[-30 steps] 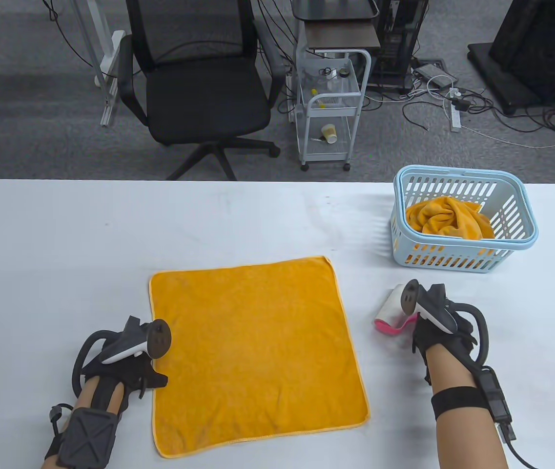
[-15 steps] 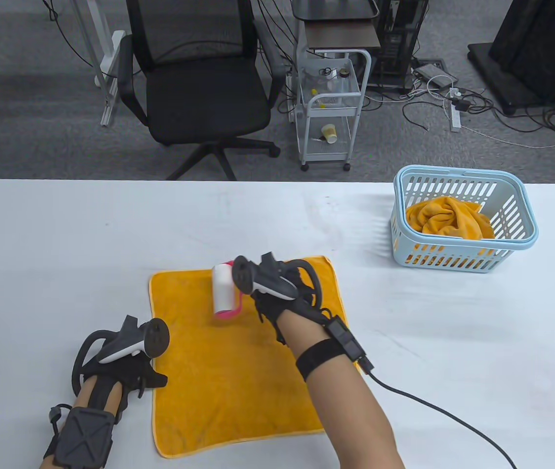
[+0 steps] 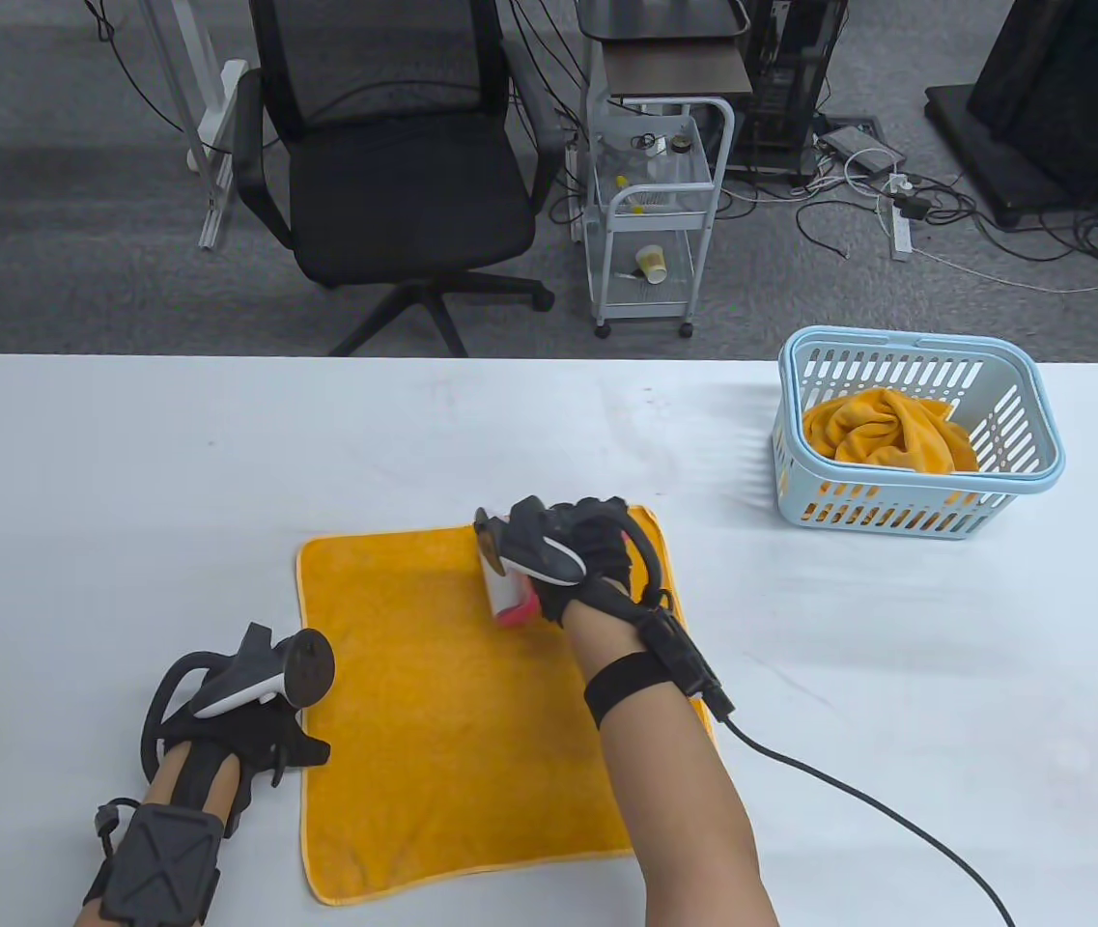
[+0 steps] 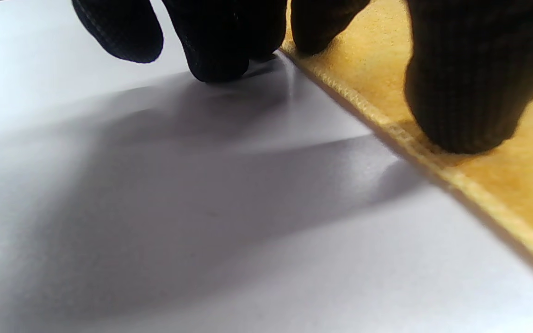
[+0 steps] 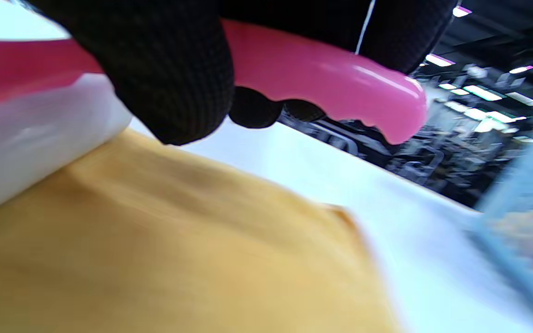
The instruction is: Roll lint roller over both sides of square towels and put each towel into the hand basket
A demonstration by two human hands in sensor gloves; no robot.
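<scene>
Table view shows our right hand (image 3: 579,560) curled round the pink handle of the lint roller (image 3: 507,599), whose white roll lies on the far part of the orange towel (image 3: 452,734) spread flat on the white table (image 3: 124,483). Our left hand (image 3: 239,719) grips nothing and rests at the towel's left edge; in the left wrist view two fingertips (image 4: 461,106) press on the cloth while the others touch the table beside it. Well apart at far right, the blue hand basket (image 3: 915,512) holds a crumpled second orange towel (image 3: 886,430).
</scene>
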